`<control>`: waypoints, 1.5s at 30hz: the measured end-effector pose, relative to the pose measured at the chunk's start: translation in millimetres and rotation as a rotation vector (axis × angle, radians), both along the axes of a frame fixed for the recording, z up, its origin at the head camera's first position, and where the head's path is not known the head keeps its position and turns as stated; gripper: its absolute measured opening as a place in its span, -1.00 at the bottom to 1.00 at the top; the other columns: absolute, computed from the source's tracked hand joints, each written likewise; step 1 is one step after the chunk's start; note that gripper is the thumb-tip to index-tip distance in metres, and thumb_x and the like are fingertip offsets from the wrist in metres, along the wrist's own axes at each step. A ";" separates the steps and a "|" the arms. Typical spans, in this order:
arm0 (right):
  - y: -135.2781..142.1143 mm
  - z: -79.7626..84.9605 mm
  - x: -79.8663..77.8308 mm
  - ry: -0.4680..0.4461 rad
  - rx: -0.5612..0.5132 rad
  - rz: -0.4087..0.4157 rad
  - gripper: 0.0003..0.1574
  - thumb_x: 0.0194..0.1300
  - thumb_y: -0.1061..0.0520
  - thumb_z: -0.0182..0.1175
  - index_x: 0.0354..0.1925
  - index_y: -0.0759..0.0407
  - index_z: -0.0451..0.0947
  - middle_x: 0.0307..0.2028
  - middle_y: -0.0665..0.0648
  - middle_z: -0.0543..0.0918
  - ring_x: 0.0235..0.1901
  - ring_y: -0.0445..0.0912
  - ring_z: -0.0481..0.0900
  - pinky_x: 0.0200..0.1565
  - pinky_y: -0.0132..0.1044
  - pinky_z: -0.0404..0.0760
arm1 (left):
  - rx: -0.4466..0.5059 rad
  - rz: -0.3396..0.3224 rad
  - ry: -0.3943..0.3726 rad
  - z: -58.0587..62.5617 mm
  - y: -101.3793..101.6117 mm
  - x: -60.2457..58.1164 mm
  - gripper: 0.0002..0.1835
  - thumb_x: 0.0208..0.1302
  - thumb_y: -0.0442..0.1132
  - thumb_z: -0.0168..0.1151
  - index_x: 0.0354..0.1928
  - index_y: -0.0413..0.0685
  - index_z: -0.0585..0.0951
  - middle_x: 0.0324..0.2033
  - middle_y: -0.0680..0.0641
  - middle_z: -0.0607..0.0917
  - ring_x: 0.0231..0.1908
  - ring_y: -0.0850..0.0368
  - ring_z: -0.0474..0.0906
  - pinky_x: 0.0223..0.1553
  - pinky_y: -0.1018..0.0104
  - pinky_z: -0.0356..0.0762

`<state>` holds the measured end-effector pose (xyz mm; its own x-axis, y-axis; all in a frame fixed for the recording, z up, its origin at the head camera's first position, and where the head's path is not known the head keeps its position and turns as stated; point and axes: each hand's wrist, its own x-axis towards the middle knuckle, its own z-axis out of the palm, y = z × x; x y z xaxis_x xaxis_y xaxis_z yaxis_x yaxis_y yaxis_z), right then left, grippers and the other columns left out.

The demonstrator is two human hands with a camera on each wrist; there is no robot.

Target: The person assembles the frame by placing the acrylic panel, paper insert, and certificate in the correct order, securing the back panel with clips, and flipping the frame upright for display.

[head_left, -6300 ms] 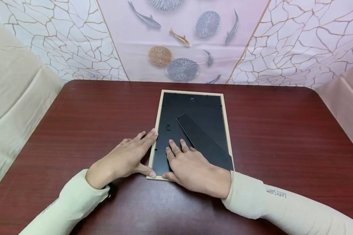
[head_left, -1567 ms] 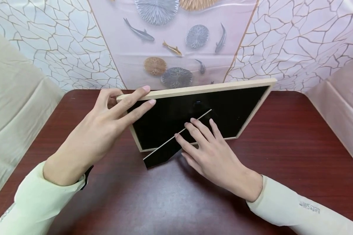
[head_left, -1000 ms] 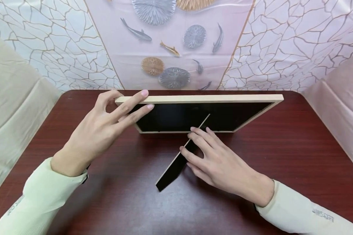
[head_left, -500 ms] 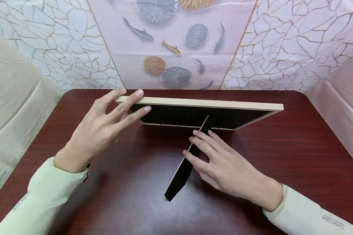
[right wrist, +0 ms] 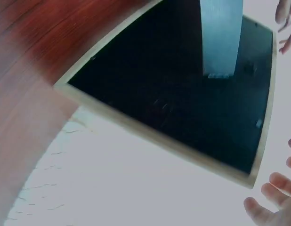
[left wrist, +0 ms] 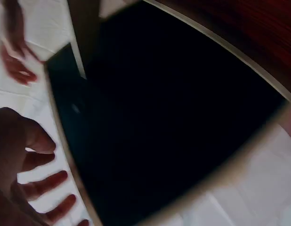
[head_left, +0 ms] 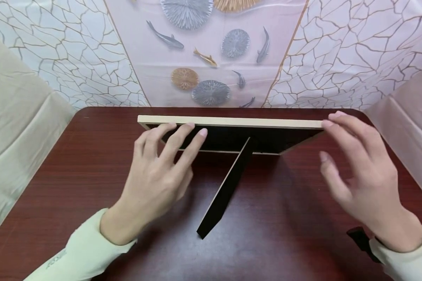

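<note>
A picture frame (head_left: 232,121) with a pale rim and black back (left wrist: 159,117) stands upright on its long side, tilted. Its black easel leg (head_left: 225,191) is swung out from the back and reaches down to the table. My left hand (head_left: 154,179) hovers behind the frame's left part, fingers loosely bent; in the left wrist view a gap shows between fingertips and rim. My right hand (head_left: 369,175) is spread at the frame's right corner, which its fingertips hide in the head view. Apart from the rim, it appears in the right wrist view (right wrist: 277,202). Neither hand grips anything.
The frame stands towards the back of a dark red wood-grain table (head_left: 91,175). Behind it hangs a patterned cloth (head_left: 211,47) with fish and round motifs. Plain pale cloth (head_left: 14,136) borders the left side, and similar cloth the right.
The frame first lay back up on the table, then was raised with its leg swung out. Since half a second ago, my left hand has left its corner, and my right hand has moved right off the leg.
</note>
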<state>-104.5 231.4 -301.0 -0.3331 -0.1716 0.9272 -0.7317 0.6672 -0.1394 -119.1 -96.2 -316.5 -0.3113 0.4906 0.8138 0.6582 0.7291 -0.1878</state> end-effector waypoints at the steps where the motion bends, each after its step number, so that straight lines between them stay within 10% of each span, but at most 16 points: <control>1: 6.1 0.3 -2.3 -0.051 -0.013 -0.011 -0.44 0.49 -0.01 0.12 0.15 0.45 0.61 0.08 0.49 0.64 0.23 0.12 0.61 0.42 -0.35 0.42 | -0.003 0.012 -0.017 0.8 5.9 1.5 -0.44 0.32 -0.37 0.07 0.38 -0.10 0.57 0.21 -0.24 0.63 0.19 -0.35 0.48 0.09 -0.28 0.45; 10: 43.2 -8.6 -16.0 -0.455 -0.058 0.046 -0.24 0.12 0.65 0.19 0.32 0.44 0.49 0.13 -0.27 0.62 0.02 -0.44 0.64 0.15 -0.62 0.54 | -0.038 0.130 -0.069 5.5 54.6 6.5 -0.42 0.33 -0.30 0.11 0.41 0.02 0.53 0.24 -0.16 0.56 0.19 -0.21 0.43 0.11 -0.15 0.46; 19: 40.3 -9.2 -2.1 -0.402 0.022 -0.014 -0.53 0.41 0.22 0.24 0.21 0.42 0.57 0.13 -0.51 0.56 0.06 -0.63 0.51 0.13 -0.71 0.34 | -0.057 0.203 -0.017 4.6 55.2 0.4 -0.38 0.30 -0.24 0.28 0.43 0.24 0.52 0.17 -0.12 0.56 0.15 -0.20 0.46 0.09 -0.13 0.49; 25: 32.8 -10.1 12.3 -0.340 0.064 0.056 -0.12 0.54 -0.36 0.08 0.10 0.49 0.60 0.16 -0.45 0.59 0.13 -0.60 0.54 0.18 -0.71 0.36 | -0.065 0.137 -0.135 10.2 41.2 -3.0 -0.34 0.31 -0.31 0.22 0.46 0.23 0.49 0.23 -0.22 0.52 0.26 -0.20 0.44 0.04 -0.15 0.52; 35: -8.1 -5.7 21.0 -0.063 0.191 0.475 -0.47 0.55 0.06 0.18 0.11 0.56 0.60 0.11 0.47 0.71 0.26 0.08 0.65 0.41 -0.31 0.45 | 0.017 -0.054 -0.589 24.7 23.9 -9.8 -0.42 0.59 0.02 0.10 0.57 0.16 0.37 0.54 -0.11 0.34 0.51 -0.13 0.28 0.23 -0.26 0.45; 45: -29.5 4.1 22.5 -0.114 0.499 0.431 -0.45 0.62 -0.06 0.06 0.29 0.30 0.58 0.46 0.26 0.50 0.59 0.07 0.26 0.57 -0.18 0.18 | -0.070 -0.217 -0.811 36.8 22.1 -6.5 -0.03 0.38 0.35 0.26 0.67 0.20 0.13 0.65 0.11 0.16 0.55 0.00 0.16 0.52 -0.15 0.20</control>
